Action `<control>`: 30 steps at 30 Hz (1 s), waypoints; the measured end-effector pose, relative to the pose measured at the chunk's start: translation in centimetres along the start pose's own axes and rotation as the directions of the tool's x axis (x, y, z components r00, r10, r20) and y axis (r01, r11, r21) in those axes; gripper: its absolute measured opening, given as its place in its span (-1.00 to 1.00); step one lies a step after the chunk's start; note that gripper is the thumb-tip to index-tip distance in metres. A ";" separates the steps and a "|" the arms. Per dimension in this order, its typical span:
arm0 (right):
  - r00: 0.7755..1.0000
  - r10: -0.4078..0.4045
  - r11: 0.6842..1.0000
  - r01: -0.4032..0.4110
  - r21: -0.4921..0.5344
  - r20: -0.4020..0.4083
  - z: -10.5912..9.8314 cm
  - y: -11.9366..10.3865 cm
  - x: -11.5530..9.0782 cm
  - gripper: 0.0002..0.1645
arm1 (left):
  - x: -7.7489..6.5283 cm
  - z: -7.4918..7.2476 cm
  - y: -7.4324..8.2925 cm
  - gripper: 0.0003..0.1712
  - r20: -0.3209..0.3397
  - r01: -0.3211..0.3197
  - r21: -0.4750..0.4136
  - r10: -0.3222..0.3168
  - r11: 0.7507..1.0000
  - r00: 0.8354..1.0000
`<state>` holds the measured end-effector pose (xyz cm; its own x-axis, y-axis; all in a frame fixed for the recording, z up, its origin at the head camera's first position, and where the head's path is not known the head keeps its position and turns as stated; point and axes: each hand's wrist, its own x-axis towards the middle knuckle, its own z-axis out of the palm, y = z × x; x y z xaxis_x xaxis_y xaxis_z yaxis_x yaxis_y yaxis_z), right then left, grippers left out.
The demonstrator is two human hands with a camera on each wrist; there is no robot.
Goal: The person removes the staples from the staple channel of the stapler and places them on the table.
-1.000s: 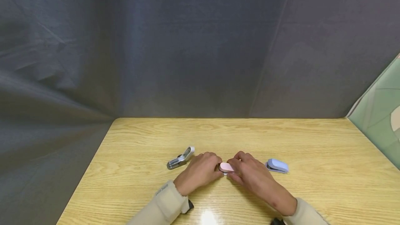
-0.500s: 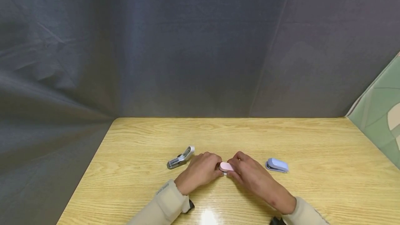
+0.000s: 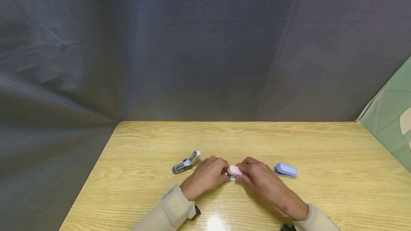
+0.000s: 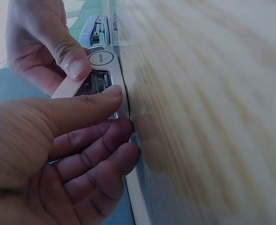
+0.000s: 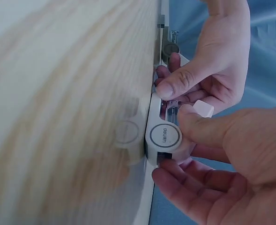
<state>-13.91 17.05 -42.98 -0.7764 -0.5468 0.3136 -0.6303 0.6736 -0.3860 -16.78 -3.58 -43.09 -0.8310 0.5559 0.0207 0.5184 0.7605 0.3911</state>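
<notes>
A small pink and white stapler [image 3: 235, 170] stands on the table between both hands. My left hand [image 3: 208, 174] pinches its base at the left end, the thumb lying along the side in the left wrist view. My right hand [image 3: 262, 180] holds the pink top arm [image 4: 68, 87] near the hinge end, thumb on one side and fingers on the other. The arm tilts up from the base, so the metal inside [image 4: 99, 80] shows between them. A round hinge cap [image 5: 165, 136] faces the right wrist camera. Fingers hide part of the base.
A grey and white stapler [image 3: 186, 163], folded wide apart, lies just left of my left hand. To the right of my right hand rests a blue stapler [image 3: 285, 170]. A dark curtain [image 3: 205, 52] hangs behind the wooden table [image 3: 151, 134].
The pink arm has swung up from the base, leaving a wider gap at its left end. My right hand has shifted slightly with it. My left hand keeps its hold on the base.
</notes>
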 end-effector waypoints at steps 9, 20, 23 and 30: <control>1.000 0.028 0.998 -0.029 0.055 0.014 -0.5 -0.1 -0.2 -0.81 | 0.0 0.0 -0.1 -0.78 0.012 -0.030 -0.053 0.031 0.998 0.999; 0.997 0.069 0.988 -0.073 0.136 0.034 -0.9 0.2 -0.5 -0.78 | -0.1 0.1 0.0 -0.76 0.011 -0.042 -0.084 0.043 0.996 0.999; 0.996 0.081 0.976 -0.089 0.198 0.049 -1.0 0.4 -0.5 -0.81 | -0.2 0.1 0.0 -0.75 0.011 -0.039 -0.087 0.040 0.995 0.999; 0.997 0.079 0.967 -0.079 0.244 0.011 -0.9 0.5 -0.9 -0.80 | -0.1 0.1 -0.1 -0.74 0.013 -0.048 -0.100 0.050 0.994 0.999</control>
<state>-13.56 18.35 -42.70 -0.8236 -0.4972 0.2728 -0.5479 0.5732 -0.6093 -16.71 -3.69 -43.27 -0.8014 0.5975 0.0280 0.5352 0.6955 0.4794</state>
